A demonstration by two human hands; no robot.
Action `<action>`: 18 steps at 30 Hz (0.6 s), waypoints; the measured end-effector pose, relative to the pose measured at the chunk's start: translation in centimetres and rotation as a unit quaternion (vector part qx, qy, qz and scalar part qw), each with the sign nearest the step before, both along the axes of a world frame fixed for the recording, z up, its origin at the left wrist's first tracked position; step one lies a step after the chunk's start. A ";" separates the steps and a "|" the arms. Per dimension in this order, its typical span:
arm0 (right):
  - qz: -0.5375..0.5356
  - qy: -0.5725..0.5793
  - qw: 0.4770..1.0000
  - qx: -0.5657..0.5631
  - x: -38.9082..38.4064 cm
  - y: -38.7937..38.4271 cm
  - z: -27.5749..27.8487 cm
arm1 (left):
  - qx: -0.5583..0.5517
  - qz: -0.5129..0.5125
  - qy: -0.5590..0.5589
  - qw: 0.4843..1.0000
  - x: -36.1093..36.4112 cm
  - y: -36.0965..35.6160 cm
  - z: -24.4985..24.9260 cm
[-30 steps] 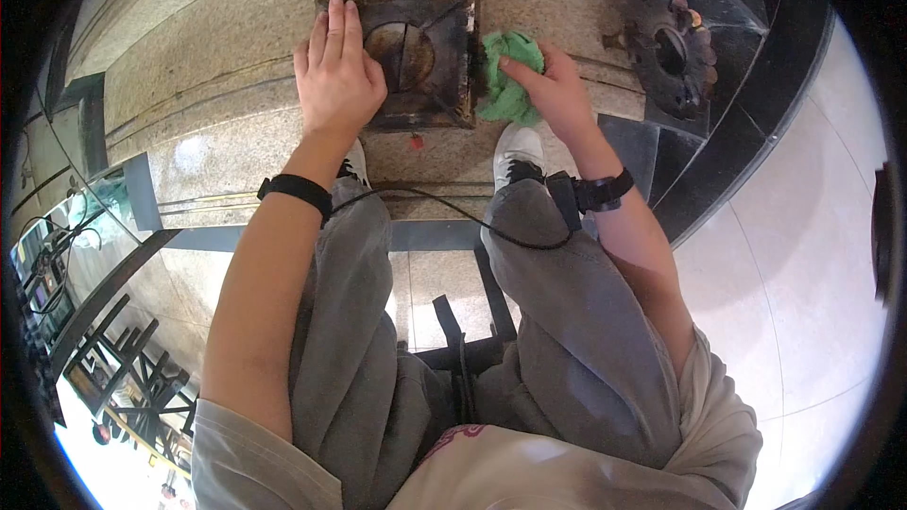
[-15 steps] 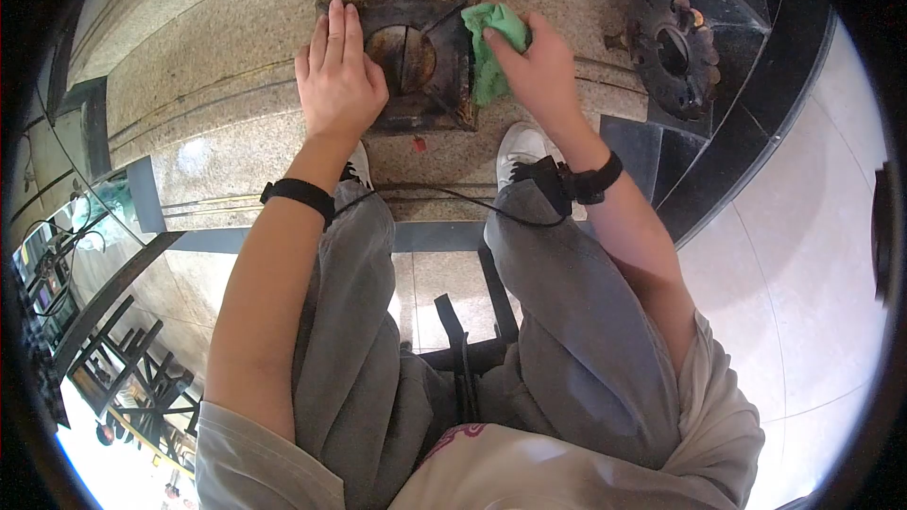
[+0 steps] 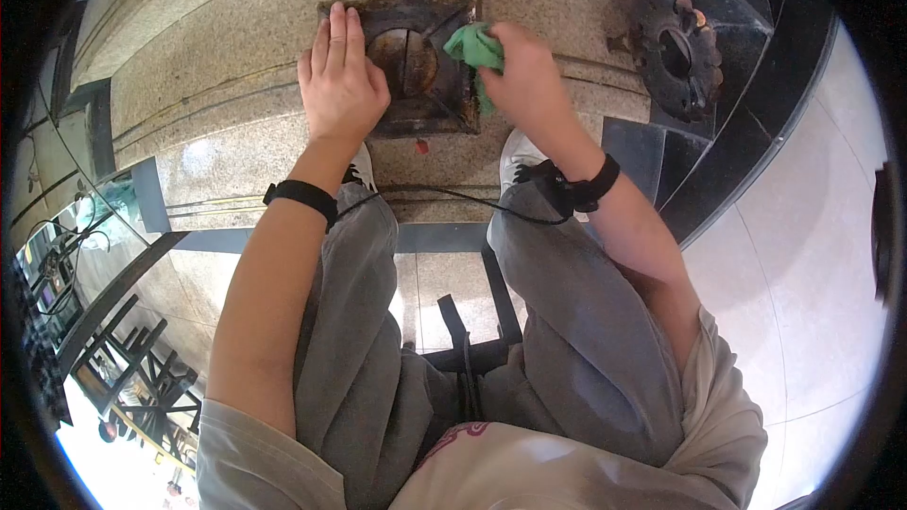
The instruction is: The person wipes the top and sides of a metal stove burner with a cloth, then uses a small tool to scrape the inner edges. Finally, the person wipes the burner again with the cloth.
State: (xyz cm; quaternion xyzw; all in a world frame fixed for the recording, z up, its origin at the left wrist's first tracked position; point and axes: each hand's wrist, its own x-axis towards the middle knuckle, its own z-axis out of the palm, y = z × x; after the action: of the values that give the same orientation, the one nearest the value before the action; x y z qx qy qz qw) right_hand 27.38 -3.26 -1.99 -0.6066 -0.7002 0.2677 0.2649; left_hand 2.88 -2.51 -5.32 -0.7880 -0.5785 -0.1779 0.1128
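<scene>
A dark, grimy square metal piece [image 3: 430, 116] with a round rusty-brown centre lies on the speckled stone step. Along its left side my left hand [image 3: 342, 85] rests flat, fingers stretched out together over the edge and nothing gripped. A bunched green cloth [image 3: 470, 45] is in the grip of my right hand [image 3: 525, 76], at the piece's right edge. The cloth overlaps the upper right part of the metal, and a fold of it hangs below my fingers. My right fingertips are partly hidden in the cloth.
A blackened round metal ring with a scalloped rim [image 3: 697, 57] lies to the right, near black tiles [image 3: 631, 151]. A small red scrap [image 3: 421, 146] sits on the step by my shoes. A black cord [image 3: 444, 190] runs between my wrists. Dark furniture [image 3: 132, 349] is at the lower left.
My right hand has moved left and slightly down with the green cloth, which is more bunched and now overlaps the metal piece. My left hand stays in place.
</scene>
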 end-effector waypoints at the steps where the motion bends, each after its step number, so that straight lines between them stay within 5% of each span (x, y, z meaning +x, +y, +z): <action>1: 0.011 -0.020 1.000 0.009 -0.2 -0.2 0.2 | 0.004 -0.001 0.002 1.000 0.0 0.0 -0.1; 18: 0.041 -0.076 0.996 0.026 -0.9 -1.8 0.6 | 0.001 0.000 -0.006 1.000 0.0 0.0 0.0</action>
State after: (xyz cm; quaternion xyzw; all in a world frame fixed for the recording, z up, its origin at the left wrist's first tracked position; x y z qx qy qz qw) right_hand 26.50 -5.08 -1.34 -0.5891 -0.7492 0.2134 0.2149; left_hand 2.92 -2.49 -5.35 -0.7871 -0.5785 -0.1831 0.1104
